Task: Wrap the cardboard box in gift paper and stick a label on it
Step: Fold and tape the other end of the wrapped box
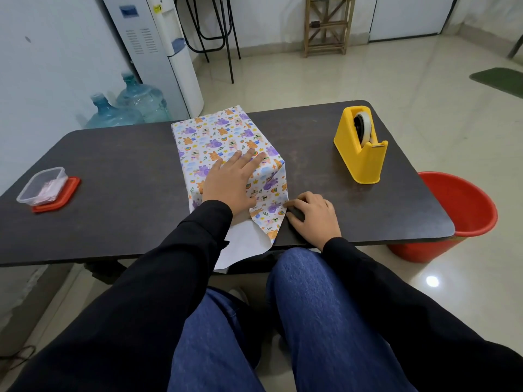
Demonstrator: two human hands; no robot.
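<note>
Head view, from the bottom of the frame upward: two knees in blue jeans [325, 321] and two black sleeves [158, 278] reach toward a dark desk [113, 179]. At the desk's near edge, low centre, a flap of the gift paper [268, 219] lies flat. Its white underside hangs over the edge beside the left sleeve.

The right hand [314, 216] rests on the desk just right of that flap. Its fingers are bent and the fingertips [288, 205] touch the paper's folded edge at the box's near right corner. Whether they pinch the paper or only press it I cannot tell.

The left hand [229, 182] lies palm down on top of the box [223, 137], fingers straight and slightly spread, pressing the paper flat. The box stands at the centre of the desk, its top and right side covered in the patterned paper.

At centre left, a clear tub [42, 186] sits on a red lid [70, 190], well apart from the box. Right of centre a yellow tape dispenser [360, 145] stands upright with a roll in it.

Beyond the desk's right end a red bucket [464, 216] stands on the tiled floor. At upper left are two blue water bottles [127, 106] beside a white water dispenser [158, 52]. Along the top of the frame are a black stool [215, 32] and a wooden shelf [328, 26], with a green mat [501, 80] at upper right.
</note>
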